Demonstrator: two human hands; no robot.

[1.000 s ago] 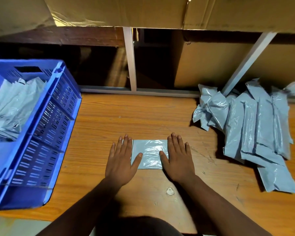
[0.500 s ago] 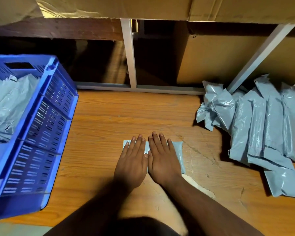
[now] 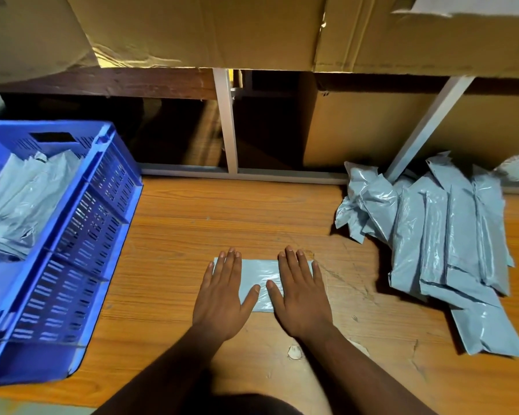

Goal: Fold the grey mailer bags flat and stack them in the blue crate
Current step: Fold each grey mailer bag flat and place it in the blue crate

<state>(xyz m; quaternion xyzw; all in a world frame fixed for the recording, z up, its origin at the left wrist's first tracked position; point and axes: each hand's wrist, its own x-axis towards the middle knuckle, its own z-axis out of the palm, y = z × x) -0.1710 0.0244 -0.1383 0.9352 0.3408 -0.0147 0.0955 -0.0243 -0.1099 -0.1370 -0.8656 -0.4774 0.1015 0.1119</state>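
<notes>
Grey mailer bags (image 3: 450, 253), blue slotted crate (image 3: 81, 250), orange-brown wood-grain table (image 3: 222, 217)

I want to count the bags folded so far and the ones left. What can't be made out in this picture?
- Head view: the blue crate is cut off by the left edge, so its bags can't be counted.
- The unfolded pile overlaps itself and runs toward the right edge.
- The left hand and right hand cover both ends of the folded mailer.

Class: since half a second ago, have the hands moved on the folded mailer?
Yes. The left hand and right hand slid apart toward the ends of the folded mailer.
</notes>
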